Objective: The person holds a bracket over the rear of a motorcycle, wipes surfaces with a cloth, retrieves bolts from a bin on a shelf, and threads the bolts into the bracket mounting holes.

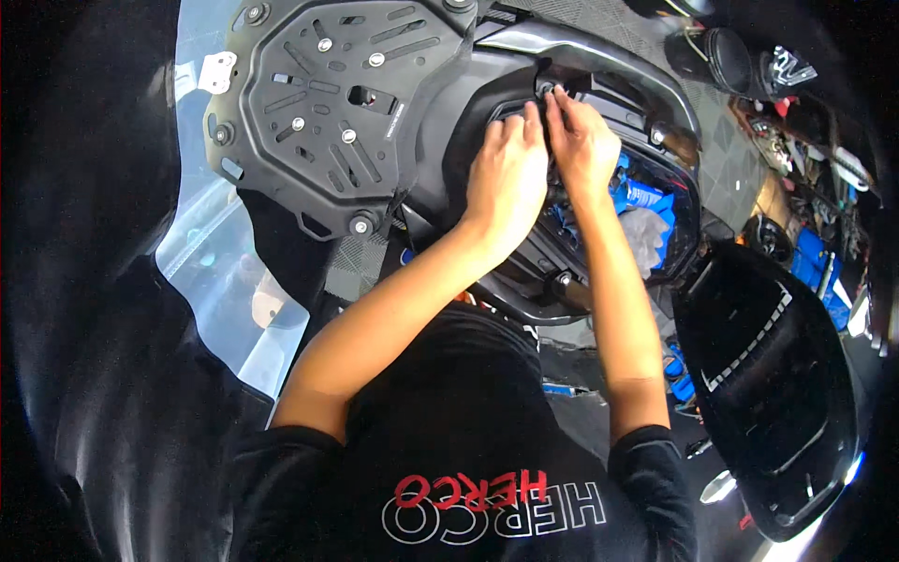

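Observation:
My right hand point(586, 150) reaches over the black tail section point(448, 103) of a motorcycle or scooter. Its thumb and fingertips pinch together at a round dark fastener point(545, 85) near the far rim; whatever is between them is too small to make out. Close beside it, my left hand point(506, 178) is closed, its fingers curled down at the edge of the open storage compartment point(695, 220). My own fingers hide what they grip. Under my right wrist, a blue item point(646, 195) and grey cloth point(644, 236) lie inside the compartment.
A black slotted rack plate point(323, 108) with bolts sits left of my hands. A black seat or lid point(773, 384) stands tilted open at right. Clear plastic sheeting point(220, 272) hangs at left. Tools and loose items point(824, 187) clutter the far right.

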